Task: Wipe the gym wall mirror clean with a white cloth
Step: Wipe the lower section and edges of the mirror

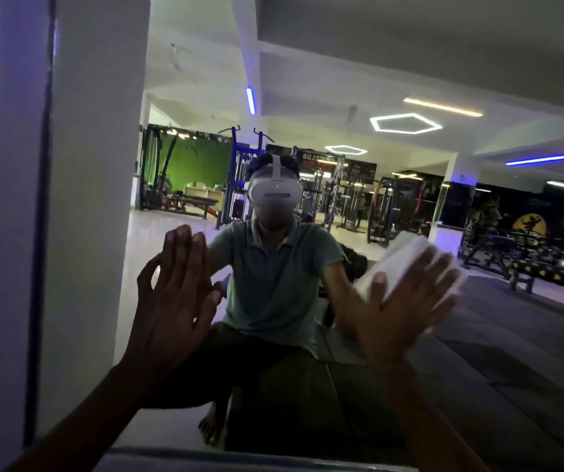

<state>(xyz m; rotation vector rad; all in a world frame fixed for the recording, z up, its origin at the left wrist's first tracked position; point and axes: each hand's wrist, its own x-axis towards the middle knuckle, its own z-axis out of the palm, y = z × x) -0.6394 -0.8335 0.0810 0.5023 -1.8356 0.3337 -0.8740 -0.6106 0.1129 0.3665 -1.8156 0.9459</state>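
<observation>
From the head view I have the mirror (410, 335) filling most of the frame, its left edge meeting a white wall (1, 233) at the far left. My left hand (171, 301) sits in the lower left centre, fingers spread and flat, palm toward the glass and holding nothing; it looks braced against the surface, though I cannot tell for sure that it touches. My right hand (406, 301) is at centre right, palm open and pressing the white cloth (406, 257) against the glass, so the cloth is pinned under flat fingers and not clenched. The cloth is blurred, which I read as mid-stroke.

To do this step well, I judge I should keep the whole palm behind the cloth so pressure stays even, run overlapping passes, and take each one right out to the left edge. I would lift the bare left hand away, since it may leave prints on the glass. The dim light hides streaks, so I would check each patch at an angle.
</observation>
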